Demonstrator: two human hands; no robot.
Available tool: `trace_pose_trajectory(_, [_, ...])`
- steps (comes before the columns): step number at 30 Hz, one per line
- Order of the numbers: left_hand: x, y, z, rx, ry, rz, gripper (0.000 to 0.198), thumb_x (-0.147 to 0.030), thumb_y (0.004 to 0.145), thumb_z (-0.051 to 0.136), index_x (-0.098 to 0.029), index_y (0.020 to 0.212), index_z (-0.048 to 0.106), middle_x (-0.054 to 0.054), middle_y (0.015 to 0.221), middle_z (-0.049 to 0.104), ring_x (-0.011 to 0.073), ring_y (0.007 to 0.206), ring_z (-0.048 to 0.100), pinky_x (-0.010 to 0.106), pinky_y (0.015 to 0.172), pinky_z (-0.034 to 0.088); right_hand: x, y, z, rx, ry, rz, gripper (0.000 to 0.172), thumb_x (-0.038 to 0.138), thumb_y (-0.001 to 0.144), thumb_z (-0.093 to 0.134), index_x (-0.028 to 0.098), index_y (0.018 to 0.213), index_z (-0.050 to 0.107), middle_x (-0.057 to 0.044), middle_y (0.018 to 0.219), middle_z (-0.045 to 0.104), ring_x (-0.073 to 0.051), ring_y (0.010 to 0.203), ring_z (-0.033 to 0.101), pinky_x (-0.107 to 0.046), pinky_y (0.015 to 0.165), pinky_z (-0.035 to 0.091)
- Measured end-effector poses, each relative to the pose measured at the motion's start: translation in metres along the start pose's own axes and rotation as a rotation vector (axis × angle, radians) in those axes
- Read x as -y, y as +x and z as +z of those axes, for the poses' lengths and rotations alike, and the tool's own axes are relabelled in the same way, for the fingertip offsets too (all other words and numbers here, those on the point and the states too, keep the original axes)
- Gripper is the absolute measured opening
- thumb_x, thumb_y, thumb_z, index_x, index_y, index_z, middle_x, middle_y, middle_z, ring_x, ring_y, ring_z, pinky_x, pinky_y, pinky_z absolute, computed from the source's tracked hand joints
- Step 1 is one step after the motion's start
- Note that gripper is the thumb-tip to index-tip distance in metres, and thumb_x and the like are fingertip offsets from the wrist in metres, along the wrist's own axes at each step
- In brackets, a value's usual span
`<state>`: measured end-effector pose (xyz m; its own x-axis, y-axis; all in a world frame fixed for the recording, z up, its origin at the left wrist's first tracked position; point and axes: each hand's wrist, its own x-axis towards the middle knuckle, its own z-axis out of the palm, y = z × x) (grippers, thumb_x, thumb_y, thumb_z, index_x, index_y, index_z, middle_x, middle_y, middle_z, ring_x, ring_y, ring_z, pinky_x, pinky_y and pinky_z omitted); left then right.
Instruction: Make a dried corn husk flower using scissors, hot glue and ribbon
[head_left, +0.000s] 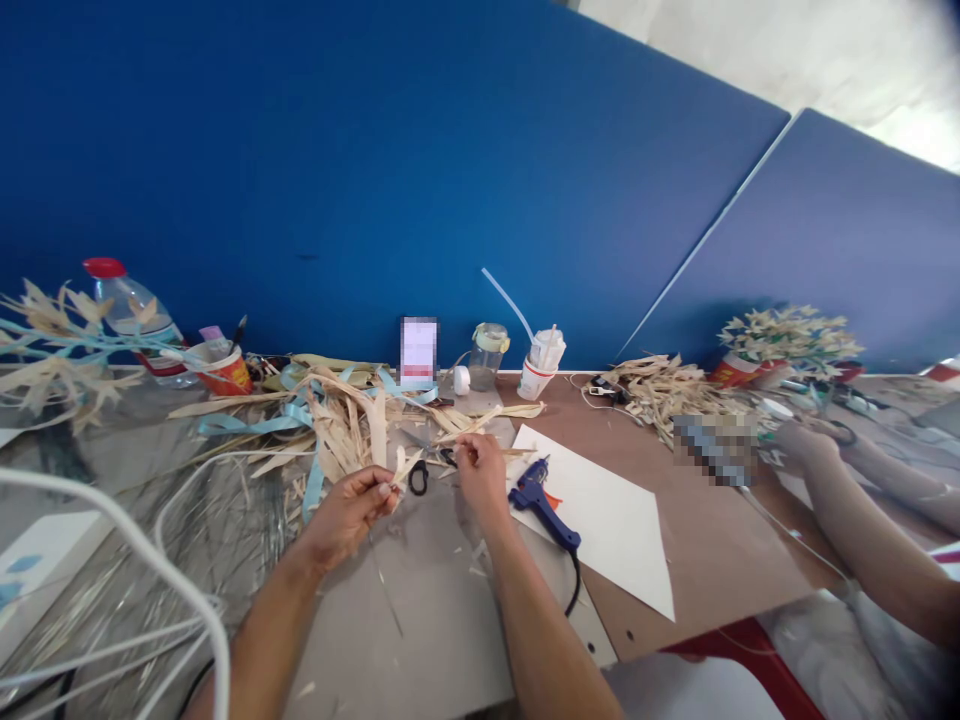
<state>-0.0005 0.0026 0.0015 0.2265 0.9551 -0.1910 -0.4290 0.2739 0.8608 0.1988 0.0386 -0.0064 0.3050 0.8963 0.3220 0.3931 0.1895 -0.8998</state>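
Observation:
My left hand (358, 515) pinches a small pale piece of dried husk (406, 466) between thumb and fingertips. A thin wire (386, 590) slants down below that hand; I cannot tell whether it joins the piece. To the right, my right hand (481, 472) is closed, its fingertips pressed together; what they hold, if anything, does not show. Scissors with black handles (418, 480) lie between the hands, partly hidden by husk and fingers. A heap of dried husk strips (349, 430) and light blue ribbon (300, 412) lies behind my left hand.
A blue glue gun (546, 505) rests on white board (622, 530) right of my right forearm. Behind stand a phone (418, 350), clear jar (489, 350) and paper cup (537, 378). Wires (247, 500) and a white cable (150, 560) lie left. A co-worker's hands (806, 450) work at right.

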Motion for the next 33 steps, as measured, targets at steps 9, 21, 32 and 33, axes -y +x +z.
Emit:
trace_pose_trajectory(9, [-0.003, 0.000, -0.001, -0.025, -0.057, 0.064, 0.028, -0.027, 0.058, 0.086, -0.013, 0.071, 0.066, 0.000, 0.063, 0.060, 0.0052, 0.052, 0.047, 0.016, 0.047, 0.036, -0.006, -0.001, 0.012, 0.155, -0.562, -0.246, 0.023, 0.010, 0.082, 0.052, 0.018, 0.089, 0.073, -0.010, 0.092, 0.069, -0.023, 0.089, 0.056, -0.031, 0.080, 0.036])
trace_pose_trajectory(21, [-0.005, 0.001, -0.001, -0.051, -0.129, 0.067, 0.028, -0.026, 0.055, 0.087, -0.013, 0.069, 0.066, 0.001, 0.065, 0.064, 0.0033, 0.049, 0.044, 0.014, 0.044, 0.035, -0.001, -0.001, 0.009, 0.090, -0.399, -0.168, 0.023, 0.016, 0.082, 0.050, 0.018, 0.083, 0.072, -0.010, 0.087, 0.069, -0.022, 0.085, 0.058, -0.032, 0.079, 0.039])
trace_pose_trajectory(32, [-0.005, 0.004, -0.001, -0.057, -0.193, 0.010, 0.029, -0.017, 0.053, 0.088, -0.013, 0.071, 0.066, 0.003, 0.070, 0.068, 0.0056, 0.052, 0.055, 0.013, 0.044, 0.040, 0.036, 0.015, -0.044, 0.197, -0.207, 0.072, 0.032, 0.008, 0.068, 0.042, 0.016, 0.081, 0.070, -0.003, 0.078, 0.069, -0.017, 0.075, 0.062, -0.026, 0.071, 0.045])
trace_pose_trajectory(33, [-0.005, 0.004, -0.002, -0.058, -0.198, 0.015, 0.028, -0.016, 0.053, 0.088, -0.013, 0.070, 0.066, 0.003, 0.069, 0.068, 0.0056, 0.052, 0.055, 0.013, 0.044, 0.041, 0.041, 0.017, -0.046, 0.222, -0.276, 0.065, 0.032, 0.008, 0.069, 0.042, 0.016, 0.081, 0.070, -0.003, 0.080, 0.070, -0.017, 0.078, 0.063, -0.025, 0.073, 0.045])
